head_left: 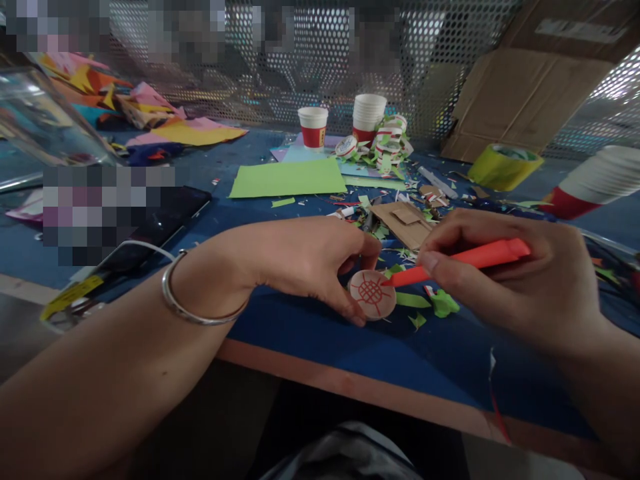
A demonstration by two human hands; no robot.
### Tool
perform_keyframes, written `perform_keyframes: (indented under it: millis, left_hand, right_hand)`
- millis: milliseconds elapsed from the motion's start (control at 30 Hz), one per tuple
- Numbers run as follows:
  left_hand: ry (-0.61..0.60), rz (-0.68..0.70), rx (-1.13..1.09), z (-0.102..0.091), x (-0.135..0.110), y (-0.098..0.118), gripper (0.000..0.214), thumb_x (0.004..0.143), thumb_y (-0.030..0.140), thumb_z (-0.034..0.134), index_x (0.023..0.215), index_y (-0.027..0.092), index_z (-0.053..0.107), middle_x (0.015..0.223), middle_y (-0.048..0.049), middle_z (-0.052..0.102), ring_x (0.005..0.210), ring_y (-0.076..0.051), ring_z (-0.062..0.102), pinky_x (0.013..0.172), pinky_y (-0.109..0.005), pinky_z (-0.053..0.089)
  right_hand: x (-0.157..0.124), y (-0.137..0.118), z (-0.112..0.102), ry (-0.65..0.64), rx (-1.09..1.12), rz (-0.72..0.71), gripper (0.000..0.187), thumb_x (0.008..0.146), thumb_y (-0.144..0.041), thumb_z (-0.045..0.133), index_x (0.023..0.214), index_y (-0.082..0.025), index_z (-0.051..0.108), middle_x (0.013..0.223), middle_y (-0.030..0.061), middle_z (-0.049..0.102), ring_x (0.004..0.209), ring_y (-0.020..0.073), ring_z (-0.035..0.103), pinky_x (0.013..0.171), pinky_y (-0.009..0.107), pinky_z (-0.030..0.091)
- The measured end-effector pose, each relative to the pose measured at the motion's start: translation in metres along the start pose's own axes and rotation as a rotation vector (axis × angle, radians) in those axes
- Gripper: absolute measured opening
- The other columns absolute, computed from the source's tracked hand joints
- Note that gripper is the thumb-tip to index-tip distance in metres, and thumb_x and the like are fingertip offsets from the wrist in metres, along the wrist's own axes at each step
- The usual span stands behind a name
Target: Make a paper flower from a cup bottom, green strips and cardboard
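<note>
My left hand [305, 257] pinches a small round cardboard disc [372, 295] between thumb and fingers, holding it just above the blue table [310, 337]. The disc carries a red grid pattern with short lines around it. My right hand [505, 273] is closed around an orange-red marker [465, 259], and the marker's tip touches the disc's right side. A silver bangle sits on my left wrist.
Green paper scraps [440, 303] lie beside the disc. A green sheet [289, 178], cardboard pieces [404, 222], red-and-white paper cups [314, 127], cut cup strips [387, 143] and a yellow tape roll [503, 165] lie farther back. A phone [160, 223] rests at left. A mesh wall stands behind.
</note>
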State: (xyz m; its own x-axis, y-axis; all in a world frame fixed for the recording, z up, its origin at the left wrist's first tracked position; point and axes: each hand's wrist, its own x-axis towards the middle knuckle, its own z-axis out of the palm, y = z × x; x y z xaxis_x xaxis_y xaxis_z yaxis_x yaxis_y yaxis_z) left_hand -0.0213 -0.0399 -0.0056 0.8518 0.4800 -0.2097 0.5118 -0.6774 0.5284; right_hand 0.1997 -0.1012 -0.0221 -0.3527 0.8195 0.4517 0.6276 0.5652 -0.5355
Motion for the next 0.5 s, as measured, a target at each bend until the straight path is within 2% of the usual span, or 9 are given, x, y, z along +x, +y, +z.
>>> perform_keyframes:
  millis: [367, 500]
  left_hand:
    - [-0.011, -0.051, 0.007, 0.0008, -0.0012, 0.0015, 0.041, 0.07, 0.05, 0.078, 0.091, 0.019, 0.061, 0.076, 0.0019, 0.06, 0.062, -0.013, 0.049, 0.059, -0.028, 0.028]
    - [0.003, -0.051, 0.01, 0.001, -0.0023, 0.0003, 0.043, 0.069, 0.052, 0.079, 0.091, 0.019, 0.061, 0.075, 0.0028, 0.059, 0.062, -0.012, 0.049, 0.058, -0.028, 0.027]
  right_hand:
    - [0.0013, -0.0054, 0.0032, 0.024, 0.007, 0.016, 0.017, 0.085, -0.02, 0.066, 0.069, -0.024, 0.06, 0.063, -0.0024, 0.061, 0.054, 0.0133, 0.049, 0.051, 0.03, 0.035]
    - [0.0033, -0.0057, 0.0033, -0.011, -0.009, 0.006, 0.017, 0.085, -0.021, 0.066, 0.07, -0.024, 0.06, 0.063, -0.002, 0.062, 0.052, 0.014, 0.05, 0.05, 0.03, 0.036]
